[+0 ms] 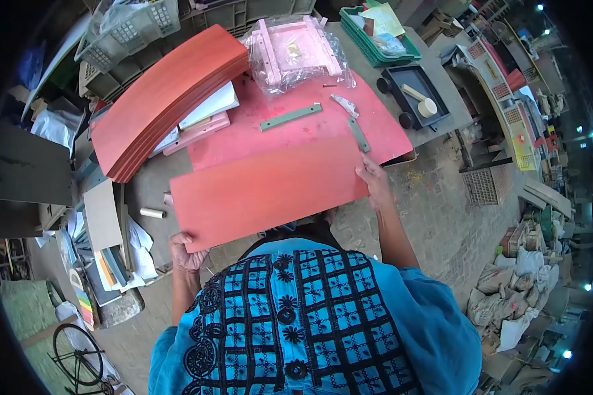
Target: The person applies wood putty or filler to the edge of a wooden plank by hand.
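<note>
A long red board [270, 191] is held out flat in front of my body, tilted a little. My left hand [188, 250] grips its near left corner, thumb on top and fingers beneath. At the opposite end, my right hand [374, 182] is closed on the right edge. The board's far side overlaps a pink sheet [224, 155] on the table. A stack of similar red boards [171, 92] lies to the far left. Beyond the held board are a green strip [290, 118] and a shorter green strip [358, 135].
Pink frame pieces in clear plastic [296, 52] lie at the back. A black tray [415, 99] holds a pale mallet-like tool [425, 105]. Green [379, 39] and grey [132, 33] baskets stand behind. A white cylinder [153, 213] lies left. Sacks [507, 289] lie on the floor at right.
</note>
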A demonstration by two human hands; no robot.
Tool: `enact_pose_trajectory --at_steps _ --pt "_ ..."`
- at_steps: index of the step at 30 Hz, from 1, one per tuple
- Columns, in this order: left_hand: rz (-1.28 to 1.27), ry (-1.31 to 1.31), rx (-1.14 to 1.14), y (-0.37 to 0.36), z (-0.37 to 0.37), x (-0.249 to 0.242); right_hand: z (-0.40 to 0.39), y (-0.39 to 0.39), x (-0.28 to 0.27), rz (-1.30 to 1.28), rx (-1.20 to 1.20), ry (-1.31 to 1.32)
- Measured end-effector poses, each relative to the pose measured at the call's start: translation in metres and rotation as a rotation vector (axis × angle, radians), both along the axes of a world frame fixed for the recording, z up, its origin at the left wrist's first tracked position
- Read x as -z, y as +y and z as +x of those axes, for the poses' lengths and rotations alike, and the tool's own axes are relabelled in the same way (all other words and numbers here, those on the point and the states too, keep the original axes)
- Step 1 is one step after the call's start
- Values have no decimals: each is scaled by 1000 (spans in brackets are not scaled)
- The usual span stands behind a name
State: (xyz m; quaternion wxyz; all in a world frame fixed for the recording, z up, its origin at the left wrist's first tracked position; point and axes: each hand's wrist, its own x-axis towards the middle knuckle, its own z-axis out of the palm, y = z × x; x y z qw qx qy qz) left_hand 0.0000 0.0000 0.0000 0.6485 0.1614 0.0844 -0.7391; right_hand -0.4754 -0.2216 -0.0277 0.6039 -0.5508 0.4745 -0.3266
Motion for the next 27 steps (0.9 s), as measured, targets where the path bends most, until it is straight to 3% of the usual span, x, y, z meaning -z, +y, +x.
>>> enact_pose_trajectory --at_steps 2,5,6,8,10,13,17,19,21,23,25,27 --pt "-31 9 5 -16 -10 -26 18 -8 -20 -111 127 278" --pt "-175 -125 -37 -33 -33 -33 101 4 -88 -563 300 1108" --pt "-151 -219 21 -39 -46 -48 118 1 -59 -742 295 862" --pt "-161 -197 18 -49 -61 -43 178 24 -117 -1034 19 748" --pt "-218 -235 1 -57 -73 -53 203 40 -151 -1152 -310 579" --pt "-112 -251 -77 -46 -75 -68 164 -4 -156 -1088 -118 768" --pt "-103 -276 -132 -49 -82 -66 54 -74 -96 -844 365 920" --pt "-109 -243 -145 -58 -84 -58 15 -69 -120 -252 323 661" --pt "-150 -222 -50 -71 -82 -58 -20 -73 -93 20 335 -87" --pt "-163 -228 17 -88 -86 -59 -44 -71 -90 134 221 -410" --pt "-151 -264 66 -116 -87 -61 -67 -80 -81 158 176 -485" --pt "62 -470 -36 -151 -104 -68 -84 -96 -74 153 184 -525"
